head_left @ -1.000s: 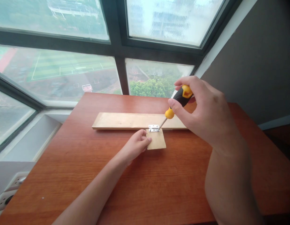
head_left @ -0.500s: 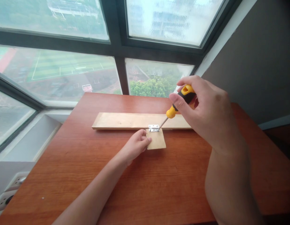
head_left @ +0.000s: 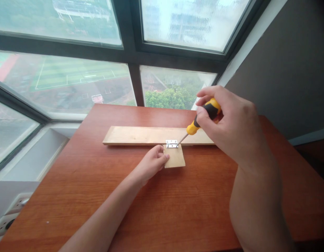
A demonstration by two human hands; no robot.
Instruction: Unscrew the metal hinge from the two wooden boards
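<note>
Closest to me, both bare forearms reach in over the reddish-brown wooden table (head_left: 162,213), with a white speck (head_left: 48,222) on its near left part. Off that side, low on the wall, are white power sockets (head_left: 19,202). The left hand (head_left: 152,161) pinches the left edge of a small wooden piece (head_left: 176,159) between thumb and fingers, around the middle of the table. A silver hinge (head_left: 172,144) bridges the piece's far edge and the front edge of a long board (head_left: 138,135) lying crosswise behind. The right hand (head_left: 231,127) has its fingers wrapped about the handle of a yellow-and-black screwdriver (head_left: 192,129), tilted, its tip at the hinge's right corner. That hand and wrist block my sight of the board's right end. Past the table's far edge, dark window frames (head_left: 135,57) cut across the view of a green sports field (head_left: 80,73) and trees (head_left: 168,98) below. To the right rises a grey wall (head_left: 287,70).
</note>
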